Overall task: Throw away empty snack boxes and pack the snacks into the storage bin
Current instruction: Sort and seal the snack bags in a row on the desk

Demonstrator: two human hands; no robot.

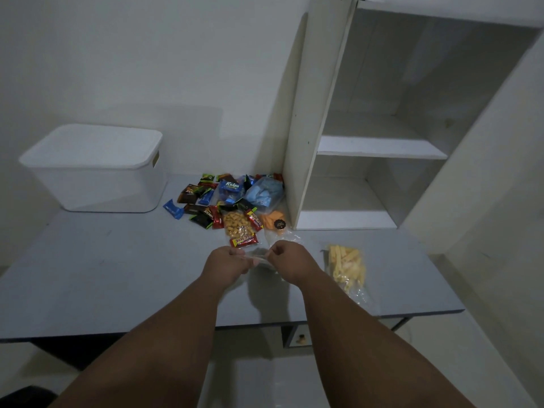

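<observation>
My left hand (228, 265) and my right hand (290, 260) both pinch a small clear plastic bag (259, 256) between them, just above the grey table (117, 269). Behind the hands lies a pile of snack packets (219, 203): a bag of orange puffs (237, 225), red bars, dark wrappers, a blue Kalpa packet (231, 188) and a bag of pale blue pieces (265, 192). A clear bag of yellow stick snacks (347, 267) lies to the right of my right hand. The white storage bin (97, 169), lid on, stands at the back left.
A white open shelf unit (379, 148) stands on the table's right back corner against the wall. The table's front edge (176, 331) runs below my forearms. A drawer with a small keyhole (300, 338) sits under the table.
</observation>
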